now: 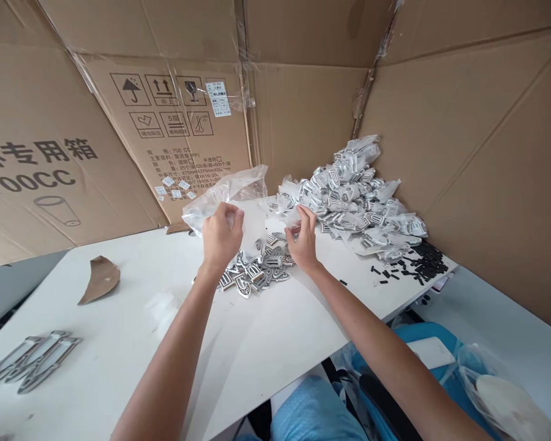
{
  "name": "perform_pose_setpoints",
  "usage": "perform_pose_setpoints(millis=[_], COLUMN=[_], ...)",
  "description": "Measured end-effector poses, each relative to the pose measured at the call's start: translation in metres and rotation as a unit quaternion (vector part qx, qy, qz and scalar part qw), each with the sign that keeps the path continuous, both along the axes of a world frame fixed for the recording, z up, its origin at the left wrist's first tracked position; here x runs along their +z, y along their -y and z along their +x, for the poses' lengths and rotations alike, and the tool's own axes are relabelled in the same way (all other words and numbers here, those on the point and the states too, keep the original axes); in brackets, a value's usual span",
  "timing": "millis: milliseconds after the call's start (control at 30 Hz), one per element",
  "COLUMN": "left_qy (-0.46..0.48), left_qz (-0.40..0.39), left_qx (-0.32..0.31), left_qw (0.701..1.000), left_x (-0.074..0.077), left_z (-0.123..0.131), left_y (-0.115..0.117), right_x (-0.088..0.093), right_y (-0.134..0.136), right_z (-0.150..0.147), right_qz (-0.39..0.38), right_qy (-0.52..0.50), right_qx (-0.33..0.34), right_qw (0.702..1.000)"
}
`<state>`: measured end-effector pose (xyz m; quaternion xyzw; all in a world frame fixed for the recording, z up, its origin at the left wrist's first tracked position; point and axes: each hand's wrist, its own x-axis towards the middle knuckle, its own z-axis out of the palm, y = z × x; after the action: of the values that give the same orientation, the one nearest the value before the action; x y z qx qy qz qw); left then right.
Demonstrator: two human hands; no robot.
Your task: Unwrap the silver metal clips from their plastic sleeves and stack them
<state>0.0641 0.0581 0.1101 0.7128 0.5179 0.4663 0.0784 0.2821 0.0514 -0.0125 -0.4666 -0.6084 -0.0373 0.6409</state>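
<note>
My left hand (223, 237) is closed, thumb against curled fingers, in front of a large clear plastic bag (243, 182). What its fingertips grip, if anything, is hidden. To its right, my right hand (304, 237) pinches a small clear plastic bag (292, 218) between thumb and fingers. Below and between the hands lies a loose pile of silver patterned metal pieces (257, 272), some with slots. Just beyond my right hand rises a big heap of similar metal pieces in small clear bags (349, 196).
Small black pieces (425, 262) lie scattered at the table's right edge. Several silver handle-like frames (50, 361) and a brown cardboard scrap (100, 278) rest on the left of the white table (257, 343). Tall cardboard walls (307, 122) enclose the back and right.
</note>
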Motion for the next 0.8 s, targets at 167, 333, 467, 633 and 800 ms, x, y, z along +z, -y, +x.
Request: perform_pose_setpoints(millis=[167, 333, 467, 633, 800], left_qy=[0.105, -0.012, -0.072, -0.107, -0.128], left_qz=[0.055, 0.000, -0.057, -0.067, -0.119], left_qx=[0.017, -0.033, -0.053, -0.074, -0.230], left_qw=[0.993, 0.999, 0.994, 0.989, 0.957], left_x=[0.001, -0.003, -0.011, -0.014, -0.011], left_z=[-0.002, -0.001, 0.006, 0.012, 0.021], left_y=[0.002, 0.000, 0.001, 0.011, 0.025], right_x=[0.007, 0.020, 0.030, 0.036, 0.044], right_y=[0.004, 0.008, 0.014, 0.021, 0.031], right_z=[-0.009, -0.008, 0.007, 0.017, 0.014], right_qz=[0.009, -0.071, -0.120, -0.104, -0.067], right_qy=[-0.140, -0.410, -0.537, -0.611, -0.614], right_qx=[0.048, 0.213, 0.390, 0.441, 0.460], right_qw=[0.989, 0.884, 0.738, 0.649, 0.638])
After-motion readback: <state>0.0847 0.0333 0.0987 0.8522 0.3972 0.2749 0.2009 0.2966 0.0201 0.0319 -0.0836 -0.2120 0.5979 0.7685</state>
